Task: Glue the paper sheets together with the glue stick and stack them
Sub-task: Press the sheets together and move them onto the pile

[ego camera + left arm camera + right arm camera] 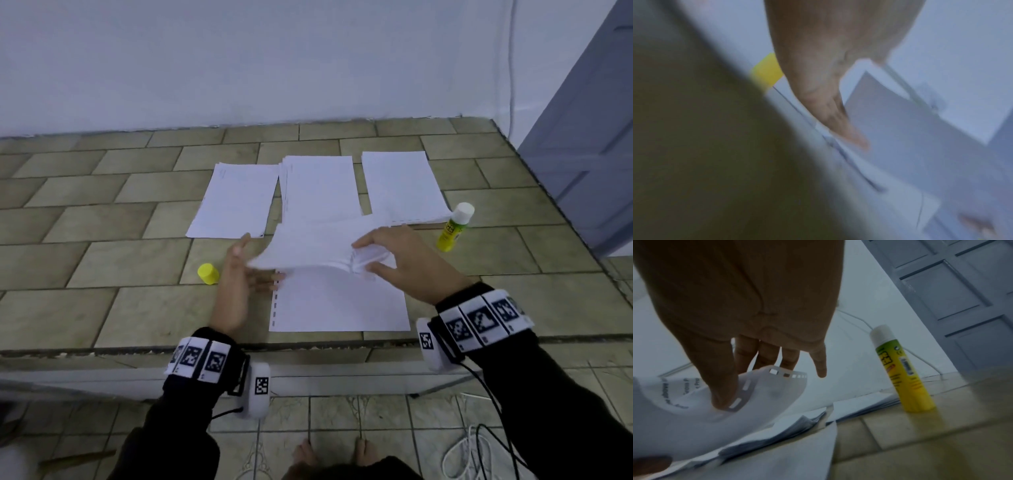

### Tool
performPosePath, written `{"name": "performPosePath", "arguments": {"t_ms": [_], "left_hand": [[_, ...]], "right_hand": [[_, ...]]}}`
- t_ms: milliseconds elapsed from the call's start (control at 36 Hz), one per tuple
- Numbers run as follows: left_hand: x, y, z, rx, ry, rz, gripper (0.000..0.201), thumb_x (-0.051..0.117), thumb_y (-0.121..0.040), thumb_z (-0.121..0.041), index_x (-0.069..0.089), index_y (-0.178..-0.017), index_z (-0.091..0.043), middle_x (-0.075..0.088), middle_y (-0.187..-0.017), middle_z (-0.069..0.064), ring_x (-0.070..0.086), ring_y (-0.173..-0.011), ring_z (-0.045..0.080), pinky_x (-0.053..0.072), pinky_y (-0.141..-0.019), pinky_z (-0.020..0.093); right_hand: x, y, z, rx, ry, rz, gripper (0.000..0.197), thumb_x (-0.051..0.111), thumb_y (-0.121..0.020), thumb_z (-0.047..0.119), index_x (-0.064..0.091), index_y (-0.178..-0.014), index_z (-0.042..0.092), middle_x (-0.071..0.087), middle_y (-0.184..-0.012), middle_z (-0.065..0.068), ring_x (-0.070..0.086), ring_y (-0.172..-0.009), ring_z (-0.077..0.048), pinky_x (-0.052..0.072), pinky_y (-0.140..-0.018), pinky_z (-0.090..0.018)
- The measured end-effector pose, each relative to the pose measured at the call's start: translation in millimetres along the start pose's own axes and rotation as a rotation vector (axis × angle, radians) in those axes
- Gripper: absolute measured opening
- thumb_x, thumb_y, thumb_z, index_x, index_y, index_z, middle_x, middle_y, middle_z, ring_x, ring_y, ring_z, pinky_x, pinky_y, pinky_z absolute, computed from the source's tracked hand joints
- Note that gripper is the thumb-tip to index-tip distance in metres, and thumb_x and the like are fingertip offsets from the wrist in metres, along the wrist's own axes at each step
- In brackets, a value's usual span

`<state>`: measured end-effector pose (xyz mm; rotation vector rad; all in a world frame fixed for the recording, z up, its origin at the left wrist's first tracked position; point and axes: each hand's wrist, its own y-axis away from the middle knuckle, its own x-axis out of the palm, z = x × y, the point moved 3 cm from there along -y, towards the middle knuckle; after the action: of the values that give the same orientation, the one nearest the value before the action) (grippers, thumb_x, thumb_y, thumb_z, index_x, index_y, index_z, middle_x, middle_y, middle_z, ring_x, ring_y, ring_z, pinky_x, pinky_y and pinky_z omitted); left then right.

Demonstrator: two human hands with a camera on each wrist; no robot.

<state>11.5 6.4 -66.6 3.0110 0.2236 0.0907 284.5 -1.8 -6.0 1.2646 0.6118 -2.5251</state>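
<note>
1. My right hand (397,260) pinches a white sheet (308,246) between thumb and fingers; the sheet (701,415) is lifted, bowed and crumpled at my grip, with a row of punched slots along its edge.
2. My left hand (239,284) is flat with straight fingers and grasps nothing; its fingertips reach under the raised sheet's left corner and touch the left edge of the bottom sheet (339,305).
3. The bottom sheet lies flat near the counter's front edge (137,353), slots down its left side.
4. Behind it lie three paper lots side by side: a left pile (233,202), a middle stack (320,186) and a right stack (402,186).
5. The glue stick (454,228) stands upright, uncapped, touching the right stack's near corner; its yellow cap (208,273) lies just left of my left hand.
6. Bare tiled counter (102,260) spreads out to the left; the wall (239,68) closes the back and a grey door (589,154) the right.
</note>
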Motion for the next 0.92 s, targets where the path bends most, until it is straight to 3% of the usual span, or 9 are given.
{"name": "performPosePath", "arguments": {"t_ms": [56, 167, 306, 444, 528, 611, 722, 833, 917], "left_hand": [[5, 1, -8, -0.074, 0.02, 0.091, 0.034, 0.033, -0.107, -0.029, 0.036, -0.142, -0.029, 0.07, -0.104, 0.014, 0.073, -0.071, 0.028, 0.058, -0.054, 0.033], [7, 7, -10, -0.063, -0.049, 0.27, 0.04, 0.051, -0.098, 0.001, 0.053, -0.129, -0.025, 0.06, -0.133, 0.004, 0.067, -0.102, 0.019, 0.061, -0.071, 0.035], [7, 10, -11, -0.031, -0.088, 0.358, 0.042, 0.051, -0.097, 0.003, 0.06, -0.13, -0.022, 0.063, -0.134, 0.006, 0.059, -0.123, 0.025, 0.047, -0.1, 0.039], [12, 14, -13, -0.017, -0.033, 0.357, 0.042, 0.059, -0.096, -0.005, 0.059, -0.133, -0.026, 0.061, -0.135, 0.009, 0.057, -0.125, 0.024, 0.048, -0.099, 0.036], [16, 19, -14, -0.034, 0.003, 0.351, 0.044, 0.052, -0.098, 0.001, 0.056, -0.134, -0.022, 0.064, -0.132, 0.005, 0.062, -0.12, 0.019, 0.053, -0.091, 0.026], [19, 22, -12, -0.062, 0.022, 0.332, 0.039, 0.053, -0.098, -0.002, 0.06, -0.131, -0.023, 0.066, -0.129, 0.001, 0.063, -0.117, 0.016, 0.052, -0.096, 0.03], [15, 17, -9, -0.029, -0.095, 0.241, 0.024, 0.055, -0.099, -0.011, 0.071, -0.111, -0.024, 0.072, -0.111, -0.014, 0.065, -0.103, 0.0, 0.049, -0.083, 0.014], [8, 10, -2, 0.034, -0.337, 0.23, 0.024, 0.063, -0.095, -0.01, 0.074, -0.103, -0.029, 0.076, -0.1, -0.003, 0.069, -0.095, 0.018, 0.055, -0.086, 0.032], [10, 9, 1, 0.119, -0.536, 0.253, 0.023, 0.066, -0.093, -0.009, 0.073, -0.099, -0.029, 0.061, -0.063, -0.024, 0.057, -0.063, 0.0, 0.046, -0.066, 0.016]], "right_hand": [[4, 7, -3, -0.025, -0.018, 0.001, 0.027, 0.067, -0.083, 0.019, 0.066, -0.11, 0.02, 0.067, -0.109, 0.01, 0.049, -0.098, 0.002, 0.039, -0.093, -0.038], [10, 17, -6, -0.041, -0.003, 0.018, 0.031, 0.066, -0.08, 0.02, 0.066, -0.111, 0.022, 0.065, -0.115, 0.007, 0.054, -0.11, -0.011, 0.041, -0.098, -0.045], [12, 26, -15, 0.109, 0.082, -0.011, 0.043, 0.073, -0.079, 0.007, 0.062, -0.117, 0.025, 0.026, -0.154, -0.005, 0.013, -0.144, -0.026, 0.011, -0.113, -0.034], [2, 28, -18, 0.227, -0.065, -0.017, 0.043, 0.07, -0.084, 0.008, 0.057, -0.123, 0.019, 0.022, -0.14, 0.01, 0.004, -0.141, -0.002, 0.013, -0.11, -0.025], [-3, 28, -23, 0.353, -0.292, -0.104, 0.031, 0.066, -0.088, 0.007, 0.058, -0.113, 0.022, 0.051, -0.114, 0.016, 0.051, -0.105, 0.016, 0.046, -0.091, -0.015], [-3, 30, -27, 0.431, -0.289, -0.139, 0.026, 0.068, -0.086, 0.004, 0.061, -0.103, 0.022, 0.055, -0.076, 0.004, 0.055, -0.066, -0.005, 0.044, -0.062, -0.008], [-1, 33, -29, 0.463, -0.254, -0.091, 0.024, 0.072, -0.081, 0.002, 0.066, -0.101, 0.015, 0.054, -0.067, 0.001, 0.053, -0.064, -0.013, 0.043, -0.06, -0.006], [5, 38, -30, 0.516, -0.206, -0.01, 0.025, 0.073, -0.08, 0.003, 0.067, -0.101, 0.015, 0.054, -0.069, 0.008, 0.05, -0.062, -0.002, 0.04, -0.057, -0.003], [12, 41, -31, 0.546, -0.114, 0.044, 0.026, 0.073, -0.08, 0.007, 0.066, -0.104, 0.016, 0.055, -0.076, 0.01, 0.052, -0.068, -0.002, 0.038, -0.057, -0.006]]}}
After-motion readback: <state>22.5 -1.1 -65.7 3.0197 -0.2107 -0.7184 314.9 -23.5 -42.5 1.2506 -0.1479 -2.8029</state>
